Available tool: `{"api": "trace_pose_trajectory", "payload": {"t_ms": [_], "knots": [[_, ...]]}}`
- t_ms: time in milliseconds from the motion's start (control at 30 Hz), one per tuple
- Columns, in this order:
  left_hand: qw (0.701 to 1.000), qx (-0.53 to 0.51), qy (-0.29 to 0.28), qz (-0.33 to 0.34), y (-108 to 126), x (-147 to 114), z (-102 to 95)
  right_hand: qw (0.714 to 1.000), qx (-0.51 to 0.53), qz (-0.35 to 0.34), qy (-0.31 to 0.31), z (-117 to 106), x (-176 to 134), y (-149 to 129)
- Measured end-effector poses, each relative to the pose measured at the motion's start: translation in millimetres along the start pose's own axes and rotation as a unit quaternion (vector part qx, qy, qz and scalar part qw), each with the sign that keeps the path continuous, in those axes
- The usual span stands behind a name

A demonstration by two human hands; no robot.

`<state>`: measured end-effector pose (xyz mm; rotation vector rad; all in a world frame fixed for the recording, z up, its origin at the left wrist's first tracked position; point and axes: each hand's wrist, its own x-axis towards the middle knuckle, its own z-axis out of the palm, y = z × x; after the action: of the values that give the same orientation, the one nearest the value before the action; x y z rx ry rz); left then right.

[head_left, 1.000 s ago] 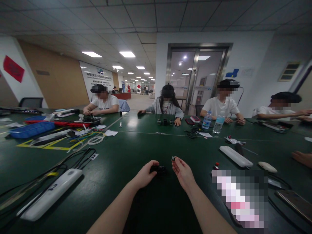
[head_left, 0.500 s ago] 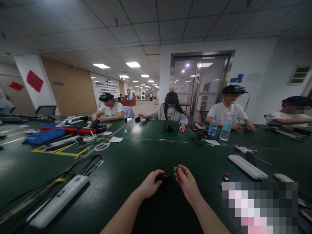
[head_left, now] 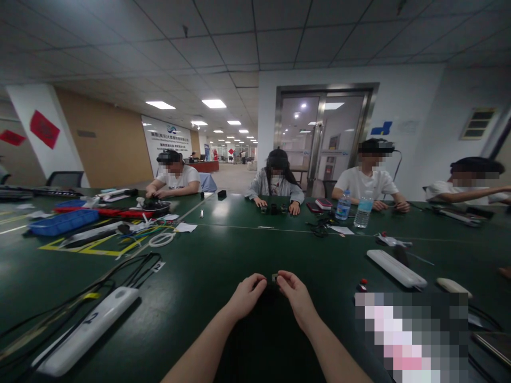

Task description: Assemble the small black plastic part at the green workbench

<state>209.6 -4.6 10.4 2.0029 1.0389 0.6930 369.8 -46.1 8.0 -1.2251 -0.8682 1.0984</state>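
Observation:
Both of my hands are held low over the dark green table, close together at the middle of the view. My right hand pinches a small flat piece, pale with a dark part, between thumb and fingertips; its kind is too small to tell. My left hand is closed, thumb against the fingers, around a small black object that barely shows against the dark table. A narrow gap lies between the two hands' fingertips.
White power strips with black cables lie at left; another power strip lies at right, near a blurred patch. Further off are a blue tray, water bottles, loose wires, and several people seated across the table.
My right hand has lowered its small piece and turned it toward my left hand. The black object in my left hand shows less. The person opposite has drawn a hand in from the black box.

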Motion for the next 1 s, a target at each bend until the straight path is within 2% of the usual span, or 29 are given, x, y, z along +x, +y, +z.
{"api": "trace_pose_trajectory", "payload": {"t_ms": [133, 300, 533, 667, 833, 1000], "knots": [[0.999, -0.008, 0.033, 0.013, 2.4, 4.7, 6.8, 0.998, -0.056, -0.027, -0.026, 2.9, -3.2, -3.8], [0.998, 0.008, 0.054, 0.034, 1.5, 7.9, 12.5, 0.994, -0.071, -0.065, -0.057, 3.1, -1.8, -2.0], [0.996, 0.051, 0.062, 0.028, 11.6, 5.8, 10.1, 0.993, -0.066, -0.070, -0.068, 3.1, -4.7, -5.2], [0.995, 0.048, 0.089, 0.015, 11.5, 6.5, 12.3, 0.995, -0.075, -0.057, -0.037, 0.9, -4.0, -5.2], [0.991, 0.131, 0.023, 0.017, 8.8, 4.9, 18.2, 0.998, -0.052, -0.015, 0.019, -4.0, 2.4, 2.2], [0.979, 0.199, -0.006, 0.049, 11.2, -0.9, 10.0, 1.000, -0.002, -0.001, 0.015, -10.2, 2.2, 2.7]]}}
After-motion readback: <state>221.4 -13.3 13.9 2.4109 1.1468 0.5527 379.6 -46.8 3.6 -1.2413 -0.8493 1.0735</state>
